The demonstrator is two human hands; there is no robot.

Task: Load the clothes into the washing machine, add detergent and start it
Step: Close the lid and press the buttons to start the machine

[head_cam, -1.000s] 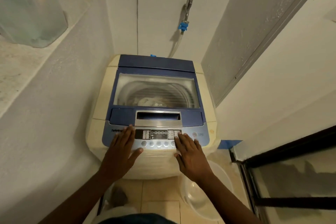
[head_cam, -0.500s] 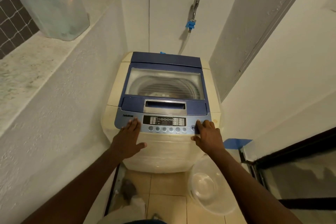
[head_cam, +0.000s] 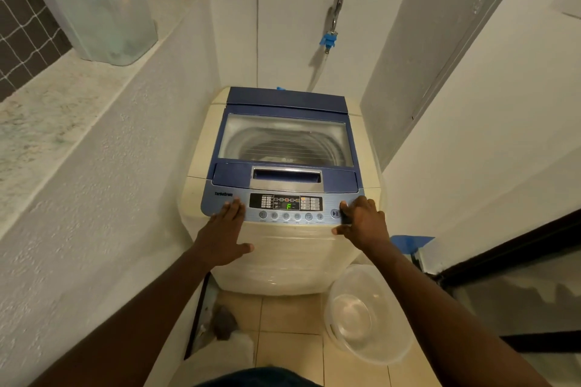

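Observation:
A cream and blue top-loading washing machine [head_cam: 283, 248] stands in a narrow alcove, its clear lid [head_cam: 286, 141] closed over the drum. The control panel [head_cam: 284, 206] is lit and shows a green "F". My left hand [head_cam: 224, 236] lies flat and spread on the machine's front left edge, fingertips at the panel. My right hand [head_cam: 361, 220] rests at the panel's right end, thumb beside the start/pause button [head_cam: 335, 214]. Through the lid only something pale shows in the drum.
A clear plastic basin [head_cam: 366, 314] leans on the tiled floor at the machine's right. A frosted container [head_cam: 100, 16] sits on the ledge [head_cam: 47, 116] to the left. A tap with a blue hose fitting [head_cam: 329, 39] is on the back wall. Walls close in both sides.
My right hand slid from the panel's middle to its right end. My left hand drew back to the front left edge. The display now shows a green "F". The view pulled back.

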